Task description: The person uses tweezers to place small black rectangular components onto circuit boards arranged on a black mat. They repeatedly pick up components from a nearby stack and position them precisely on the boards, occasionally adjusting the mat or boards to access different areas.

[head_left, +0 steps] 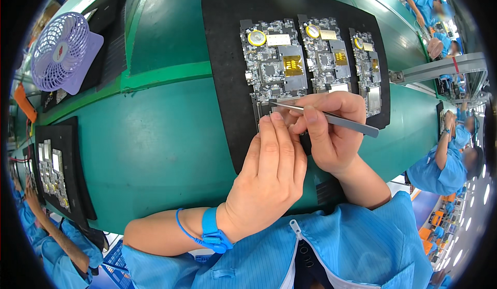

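Note:
Three dark circuit boards lie side by side on a black foam mat. My right hand (335,133) grips a pair of metal tweezers (357,125). Their points reach left to the lower end of the leftmost circuit board (269,70). With fingers stretched out close together, my left hand (269,183) rests its fingertips on that board's lower part, just below the tweezer points; its thumb is hidden. Each board carries a round yellow-rimmed coin cell, and gold-coloured tape shows on them. The middle circuit board (322,56) is partly behind my right hand. Farther right lies the third circuit board (368,71).
The black foam mat (220,45) lies on a green work table (155,149). A purple fan (59,53) stands at the far left. More boards (52,172) lie on another mat at left, by a co-worker's arm (62,237). A metal rail (440,69) runs at right, with people beyond.

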{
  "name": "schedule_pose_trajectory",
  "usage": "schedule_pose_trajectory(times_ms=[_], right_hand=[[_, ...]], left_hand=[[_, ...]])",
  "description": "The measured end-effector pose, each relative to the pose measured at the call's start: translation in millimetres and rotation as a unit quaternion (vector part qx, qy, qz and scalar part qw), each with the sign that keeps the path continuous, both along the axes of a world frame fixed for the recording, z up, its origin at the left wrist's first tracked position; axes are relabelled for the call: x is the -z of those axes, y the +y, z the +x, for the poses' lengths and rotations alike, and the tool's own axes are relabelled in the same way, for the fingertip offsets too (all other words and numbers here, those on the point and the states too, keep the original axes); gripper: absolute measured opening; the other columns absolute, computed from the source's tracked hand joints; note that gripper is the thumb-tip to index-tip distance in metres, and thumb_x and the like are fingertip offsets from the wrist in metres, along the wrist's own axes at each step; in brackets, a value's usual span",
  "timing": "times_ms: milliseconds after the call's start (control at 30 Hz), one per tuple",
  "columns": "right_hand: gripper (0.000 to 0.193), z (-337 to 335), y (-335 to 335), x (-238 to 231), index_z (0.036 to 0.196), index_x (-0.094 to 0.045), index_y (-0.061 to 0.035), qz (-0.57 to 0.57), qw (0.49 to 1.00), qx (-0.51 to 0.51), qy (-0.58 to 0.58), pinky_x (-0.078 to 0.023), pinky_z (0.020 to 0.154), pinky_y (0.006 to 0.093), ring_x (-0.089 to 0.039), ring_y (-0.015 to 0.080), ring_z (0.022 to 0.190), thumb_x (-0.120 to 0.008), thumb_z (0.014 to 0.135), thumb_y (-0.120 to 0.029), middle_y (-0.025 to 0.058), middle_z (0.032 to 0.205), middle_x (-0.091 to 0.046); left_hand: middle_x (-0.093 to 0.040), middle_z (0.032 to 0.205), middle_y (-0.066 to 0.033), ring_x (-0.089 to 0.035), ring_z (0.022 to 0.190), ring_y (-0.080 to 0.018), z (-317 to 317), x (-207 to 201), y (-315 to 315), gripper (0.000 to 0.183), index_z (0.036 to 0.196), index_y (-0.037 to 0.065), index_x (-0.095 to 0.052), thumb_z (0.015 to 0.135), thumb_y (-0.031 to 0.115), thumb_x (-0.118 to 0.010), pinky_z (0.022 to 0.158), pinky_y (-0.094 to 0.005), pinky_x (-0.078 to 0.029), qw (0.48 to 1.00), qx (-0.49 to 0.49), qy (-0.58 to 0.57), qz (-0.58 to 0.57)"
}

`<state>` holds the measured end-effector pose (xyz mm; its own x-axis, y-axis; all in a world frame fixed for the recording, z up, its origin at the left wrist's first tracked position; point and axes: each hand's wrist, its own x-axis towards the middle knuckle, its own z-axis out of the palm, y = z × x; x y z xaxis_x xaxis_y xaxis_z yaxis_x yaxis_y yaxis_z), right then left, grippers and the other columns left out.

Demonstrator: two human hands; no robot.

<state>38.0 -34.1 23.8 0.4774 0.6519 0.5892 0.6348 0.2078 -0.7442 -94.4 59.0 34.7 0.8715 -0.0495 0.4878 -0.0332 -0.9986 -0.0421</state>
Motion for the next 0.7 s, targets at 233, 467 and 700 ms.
schedule_pose_trajectory(times_ms=[233,467,700], right_hand=[[0.016,-5,3,1,0.100,-0.045,0.0049,0.055,0.998,0.026,0.010,-0.046,0.051,0.0199,-0.058,0.0082,0.058,-0.055,0.089,0.001,0.0121,0.079,-0.062],[0.023,-6,5,-27,0.111,-0.037,0.0011,0.006,0.957,0.057,0.285,-0.045,0.046,0.0170,-0.055,0.0059,0.051,-0.050,0.095,-0.008,0.0095,0.074,-0.059],[0.023,3,10,-38,0.111,-0.039,-0.0031,-0.069,0.926,0.051,0.367,-0.043,0.043,0.0171,-0.053,0.0062,0.048,-0.051,0.095,-0.015,0.0087,0.073,-0.061]], left_hand=[[-0.058,0.108,-0.0291,-0.059,0.099,-0.0365,-1,-2,1,0.030,0.100,-0.005,-0.061,0.085,0.020,-0.059,0.077,-0.0355,-0.052,1.000,0.003,0.013,0.003],[-0.057,0.110,-0.0296,-0.058,0.100,-0.0368,-4,-2,3,0.034,0.102,-0.006,-0.061,0.085,0.024,-0.058,0.079,-0.0363,-0.051,1.000,0.004,0.029,0.010],[-0.057,0.110,-0.0297,-0.058,0.100,-0.0366,-3,0,3,0.035,0.102,-0.006,-0.061,0.083,0.023,-0.058,0.080,-0.0362,-0.051,1.000,0.003,0.022,0.013]])
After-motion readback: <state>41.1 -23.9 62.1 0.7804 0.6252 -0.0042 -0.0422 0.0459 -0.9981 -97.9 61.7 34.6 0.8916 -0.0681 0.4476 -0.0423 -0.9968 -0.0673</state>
